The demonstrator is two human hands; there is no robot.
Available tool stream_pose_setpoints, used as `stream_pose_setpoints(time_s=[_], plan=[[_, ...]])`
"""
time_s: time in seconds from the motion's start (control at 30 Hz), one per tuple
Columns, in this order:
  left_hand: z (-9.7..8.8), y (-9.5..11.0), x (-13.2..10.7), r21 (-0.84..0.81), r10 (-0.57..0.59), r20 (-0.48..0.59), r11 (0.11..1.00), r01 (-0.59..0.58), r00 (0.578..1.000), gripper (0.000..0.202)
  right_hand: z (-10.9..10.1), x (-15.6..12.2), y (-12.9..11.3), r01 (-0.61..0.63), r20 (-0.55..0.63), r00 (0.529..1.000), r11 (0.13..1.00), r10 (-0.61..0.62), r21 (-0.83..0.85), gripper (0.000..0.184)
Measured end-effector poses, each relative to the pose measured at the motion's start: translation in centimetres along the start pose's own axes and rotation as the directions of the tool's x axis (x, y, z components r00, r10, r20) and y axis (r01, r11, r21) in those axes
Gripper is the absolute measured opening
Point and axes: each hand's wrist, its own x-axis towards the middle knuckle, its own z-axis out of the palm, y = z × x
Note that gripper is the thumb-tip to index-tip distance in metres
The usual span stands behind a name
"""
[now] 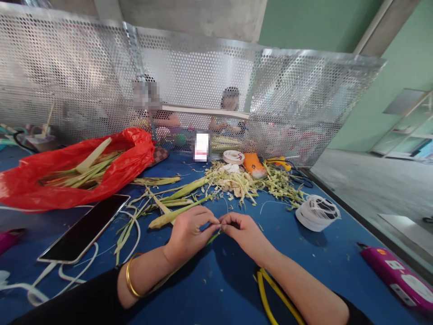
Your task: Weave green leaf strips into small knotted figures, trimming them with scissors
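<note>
My left hand (192,231), with a gold bangle on its wrist, is closed in a pinch on a thin green plant strip (213,238). The strip runs back beneath my left forearm. Fingertip to fingertip with it, my right hand (246,235) pinches at the strip's pale end; what exactly lies in those fingers is too small to make out. A fine white thread curves up just beyond the fingertips. Long green corn husks (179,214) lie beside my left hand, and a heap of shredded husk (237,183) is farther back.
A red plastic bag (135,158) of husk strips and a tablet (86,230) with white cables lie left. At right are a white spool (318,213) and a magenta case (399,275). Yellow handles (265,295) show near my right forearm. A perforated metal screen (203,67) stands behind; two people sit beyond.
</note>
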Motion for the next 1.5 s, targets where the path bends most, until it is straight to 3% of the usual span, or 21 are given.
stream_pose_setpoints(time_s=[0.37, 0.57, 0.7, 0.8, 0.9, 1.0, 1.1, 1.17, 1.23, 1.33, 1.5], plan=[[0.0, -0.1, -0.1, -0.039, -0.035, 0.012, 0.999, 0.036, 0.999, 0.01, -0.4, 0.0, 0.0, 0.105, -0.03, 0.993, 0.976, -0.113, -0.191, 0.011], [-0.7, -0.5, 0.7, -0.126, -0.172, 0.151, 0.973, 0.192, 0.973, 0.013, -0.8, -0.2, -0.1, 0.183, -0.069, 0.975, 0.936, -0.213, -0.302, 0.011], [-1.1, -0.9, 1.2, -0.043, -0.397, 0.136, 0.913, 0.406, 0.908, 0.012, -1.2, -0.5, -0.9, 0.223, -0.112, 0.956, 0.918, -0.272, -0.327, 0.014], [-0.8, -1.2, 1.2, -0.02, -0.495, 0.15, 0.864, 0.503, 0.856, 0.013, -1.2, -0.8, -1.5, 0.281, -0.111, 0.933, 0.887, -0.342, -0.366, 0.014], [-0.3, -1.4, 1.0, -0.057, -0.522, 0.156, 0.843, 0.535, 0.838, 0.014, -1.0, -1.2, -1.6, 0.346, -0.035, 0.925, 0.875, -0.379, -0.338, 0.015], [0.0, -1.4, 0.9, -0.176, -0.549, 0.155, 0.803, 0.57, 0.821, 0.013, -0.7, -1.4, -1.4, 0.337, 0.119, 0.941, 0.914, -0.317, -0.227, 0.015], [0.0, -0.8, 1.2, -0.396, -0.618, 0.264, 0.63, 0.668, 0.74, 0.014, -0.4, -1.3, -1.0, 0.243, 0.253, 0.947, 0.957, -0.199, -0.156, 0.017], [-0.2, -0.2, 1.3, -0.508, -0.625, 0.363, 0.489, 0.709, 0.691, 0.018, -0.3, -1.1, -0.8, 0.213, 0.254, 0.951, 0.968, -0.174, -0.134, 0.017], [-0.4, 0.3, 1.4, -0.584, -0.583, 0.419, 0.414, 0.698, 0.697, 0.022, -0.3, -0.9, -0.7, 0.219, 0.223, 0.956, 0.969, -0.19, -0.116, 0.017], [-0.4, 0.7, 1.4, -0.612, -0.519, 0.439, 0.425, 0.667, 0.733, 0.022, -0.4, -0.8, -0.9, 0.239, 0.215, 0.954, 0.963, -0.209, -0.126, 0.016], [0.2, 0.1, 0.9, -0.445, -0.462, 0.409, 0.652, 0.614, 0.787, 0.016, -0.3, -1.1, -1.0, 0.2, 0.231, 0.962, 0.948, -0.143, -0.246, 0.017]])
